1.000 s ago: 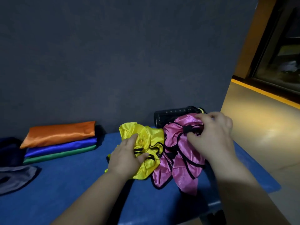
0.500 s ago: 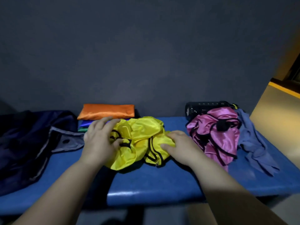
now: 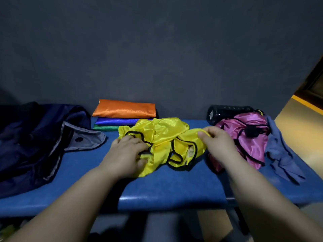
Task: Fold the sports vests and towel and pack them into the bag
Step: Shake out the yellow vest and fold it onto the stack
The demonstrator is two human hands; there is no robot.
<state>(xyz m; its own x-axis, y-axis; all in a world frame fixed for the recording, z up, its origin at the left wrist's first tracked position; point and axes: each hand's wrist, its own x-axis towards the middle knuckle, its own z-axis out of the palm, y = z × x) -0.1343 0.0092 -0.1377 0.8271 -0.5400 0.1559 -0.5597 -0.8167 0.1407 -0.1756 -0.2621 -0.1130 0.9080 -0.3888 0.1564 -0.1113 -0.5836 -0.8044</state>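
Observation:
A crumpled yellow vest [image 3: 162, 137] with black trim lies in the middle of the blue bench [image 3: 174, 189]. My left hand [image 3: 127, 154] grips its left side, fingers curled into the fabric. My right hand [image 3: 218, 144] pinches its right edge between thumb and fingers. A crumpled pink vest [image 3: 248, 135] sits to the right, with a blue-grey towel [image 3: 281, 154] beside it. Orange [image 3: 125, 109], blue [image 3: 115, 121] and green [image 3: 106, 127] vests are stacked folded at the back. The dark navy bag [image 3: 35, 142] lies open at the left.
A black bottle [image 3: 229, 110] lies on its side behind the pink vest, against the dark wall. The bench's front edge runs across the lower frame. A yellow-lit floor shows at the far right.
My right hand left the pink vest and came over to the yellow vest. Both hands now hold it farther apart, spreading the fabric. The view swung left, showing the bag.

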